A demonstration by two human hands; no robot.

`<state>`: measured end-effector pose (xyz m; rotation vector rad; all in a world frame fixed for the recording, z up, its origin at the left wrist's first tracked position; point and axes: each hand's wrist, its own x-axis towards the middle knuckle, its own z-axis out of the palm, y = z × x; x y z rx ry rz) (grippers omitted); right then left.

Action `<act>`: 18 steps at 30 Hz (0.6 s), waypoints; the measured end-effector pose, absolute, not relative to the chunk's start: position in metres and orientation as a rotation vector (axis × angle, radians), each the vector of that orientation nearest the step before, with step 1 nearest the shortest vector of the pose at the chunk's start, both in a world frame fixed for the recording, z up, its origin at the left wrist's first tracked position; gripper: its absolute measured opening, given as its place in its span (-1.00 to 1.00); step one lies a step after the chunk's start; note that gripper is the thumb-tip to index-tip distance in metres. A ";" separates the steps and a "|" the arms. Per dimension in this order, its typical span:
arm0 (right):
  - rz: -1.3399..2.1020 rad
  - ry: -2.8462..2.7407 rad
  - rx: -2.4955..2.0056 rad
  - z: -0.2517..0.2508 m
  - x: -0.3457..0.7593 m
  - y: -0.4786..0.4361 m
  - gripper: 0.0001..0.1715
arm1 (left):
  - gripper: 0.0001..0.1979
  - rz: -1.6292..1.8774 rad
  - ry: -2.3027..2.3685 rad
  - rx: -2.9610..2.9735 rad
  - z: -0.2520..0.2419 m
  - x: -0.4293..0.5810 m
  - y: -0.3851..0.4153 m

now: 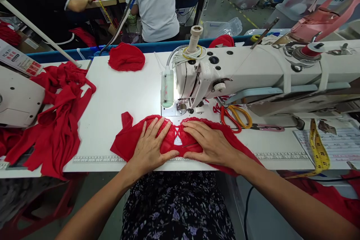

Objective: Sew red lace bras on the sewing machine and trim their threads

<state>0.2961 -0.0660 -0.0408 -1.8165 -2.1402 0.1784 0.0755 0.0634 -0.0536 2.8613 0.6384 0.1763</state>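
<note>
A red lace-edged bra [171, 140] lies spread on the white sewing table, in front of the sewing machine's needle area [182, 107]. My left hand [153, 144] rests flat on its left cup, fingers spread. On the right cup lies my right hand [210, 142], fingers stretched out and palm down. A thin dark pointed thing [190, 145] sticks out between that hand's thumb and forefinger; whether the hand grips it is hidden. Between the cups, crossed red straps [177, 133] frame a small gap showing white beneath.
The sewing machine [239, 71] stands behind the bra. Red-handled scissors [229, 120] and a yellow-handled pair [242, 116] lie right. Red fabric pieces [60, 120] heap at left; a red cup [126, 57] lies at the back. A tape measure [317, 146] hangs over the right edge. Two people work beyond.
</note>
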 end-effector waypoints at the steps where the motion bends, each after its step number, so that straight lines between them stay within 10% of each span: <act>1: 0.178 -2.140 -1.817 -0.041 0.296 -0.066 -0.16 | -0.13 0.180 0.642 2.860 -0.054 0.076 0.064; 9: 0.181 -2.148 -1.798 -0.042 0.297 -0.066 -0.16 | -0.12 0.289 0.663 2.881 -0.050 0.076 0.059; 18: 0.034 -2.238 -1.427 -0.046 0.282 -0.075 -0.71 | -0.72 0.595 0.154 2.859 -0.048 0.061 0.042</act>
